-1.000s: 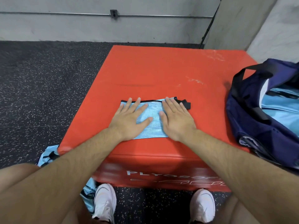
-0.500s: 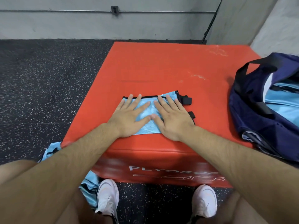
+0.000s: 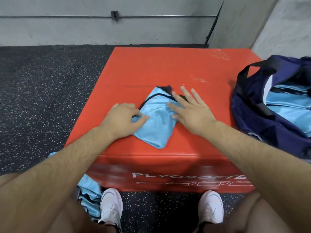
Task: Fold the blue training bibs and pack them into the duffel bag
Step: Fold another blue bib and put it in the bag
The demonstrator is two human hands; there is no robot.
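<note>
- The duffel bag (image 3: 252,118) runs off the right edge of the frame, so its far end is unseen.
- The light-blue bibs in the bag (image 3: 289,105) show only through the opening; their count cannot be told.
- The bibs on the floor (image 3: 89,195), lower left, are mostly hidden behind the left forearm (image 3: 67,162) and the plyo box (image 3: 168,68).
- The lettering (image 3: 185,175) on the box front is blurred, and the right forearm (image 3: 252,157) covers its end.
- The left hand (image 3: 122,116) grips the folded bib (image 3: 156,121), with its fingertips hidden in the cloth.
- The right hand (image 3: 190,111) covers the bib's right edge and black trim.
- The wall bracket (image 3: 114,14), at the top, is too small to identify.
</note>
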